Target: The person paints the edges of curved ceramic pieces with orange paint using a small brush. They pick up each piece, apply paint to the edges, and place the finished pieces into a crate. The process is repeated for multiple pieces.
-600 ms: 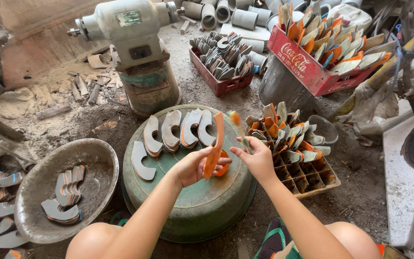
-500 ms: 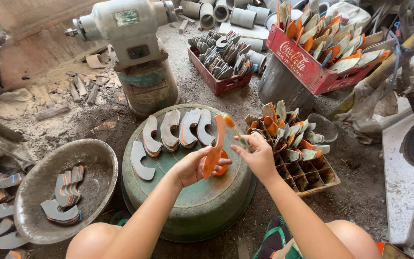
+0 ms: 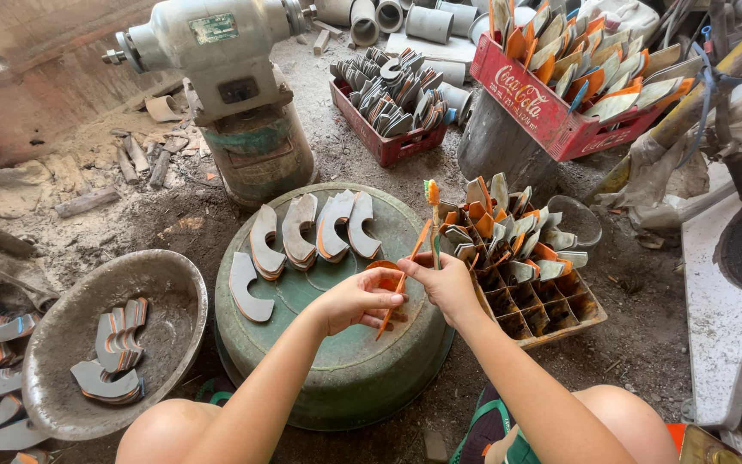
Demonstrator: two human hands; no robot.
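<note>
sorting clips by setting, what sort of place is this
Probably a small, rough workshop with a dirt floor, making curved grey and orange pieces by hand. A bench grinder stands on a drum, crates hold stacks of the pieces, and more lie on an upturned green basin.

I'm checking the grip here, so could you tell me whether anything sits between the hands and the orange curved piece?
Nothing visible does: the left hand already holds the orange curved piece, and the right hand, holding a toothbrush, is right against it.

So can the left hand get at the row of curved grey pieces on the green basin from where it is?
Probably yes: the left hand rests on the same upturned basin, and nothing lies between it and the curved pieces, though it already holds an orange piece.
</note>
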